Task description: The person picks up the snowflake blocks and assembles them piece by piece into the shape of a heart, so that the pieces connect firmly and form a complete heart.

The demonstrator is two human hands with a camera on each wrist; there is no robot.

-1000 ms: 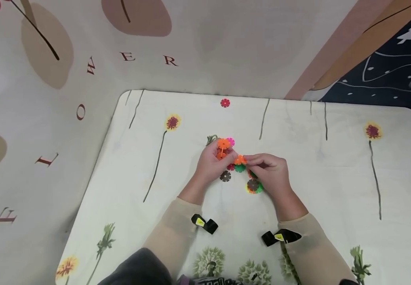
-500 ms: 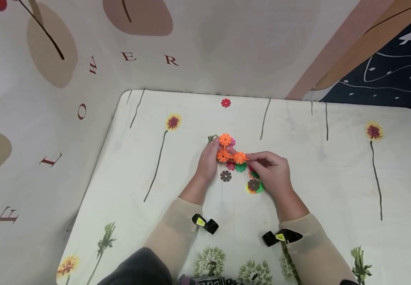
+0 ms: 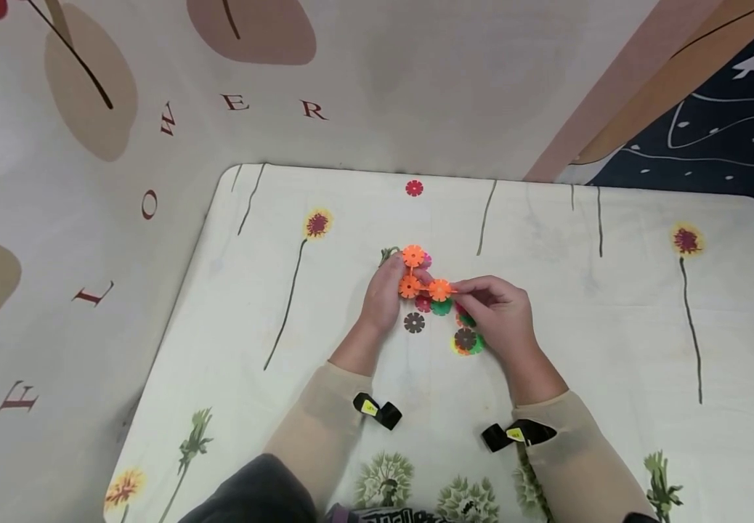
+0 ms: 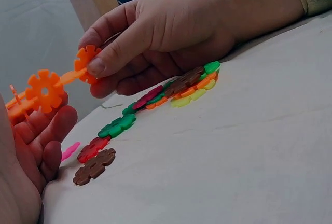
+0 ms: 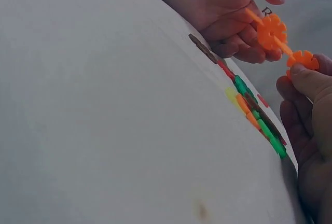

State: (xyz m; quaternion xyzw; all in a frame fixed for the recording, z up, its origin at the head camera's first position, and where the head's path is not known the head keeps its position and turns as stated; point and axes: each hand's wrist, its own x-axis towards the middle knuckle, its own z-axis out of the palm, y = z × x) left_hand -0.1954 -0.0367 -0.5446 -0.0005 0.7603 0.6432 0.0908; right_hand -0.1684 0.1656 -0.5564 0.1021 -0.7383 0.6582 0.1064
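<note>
An orange chain of notched, flower-shaped discs is held above the table between both hands. My right hand pinches the disc at its right end between thumb and fingers. The left hand lies along the chain's other side, palm toward it; in the right wrist view its fingers are loosely bent behind the orange discs, with the thumb raised off them. Beneath the hands lie loose discs: a brown one, a green one and a red one.
By the right hand several discs overlap in a pile, a brown one on top. A single red disc lies near the table's far edge. The table cover is white with printed flowers. Behind it hangs a printed cloth.
The left thumb has lifted off the orange discs and the left hand has turned more palm-inward, leaving the chain more visible. The right hand keeps its pinch and has barely moved.
</note>
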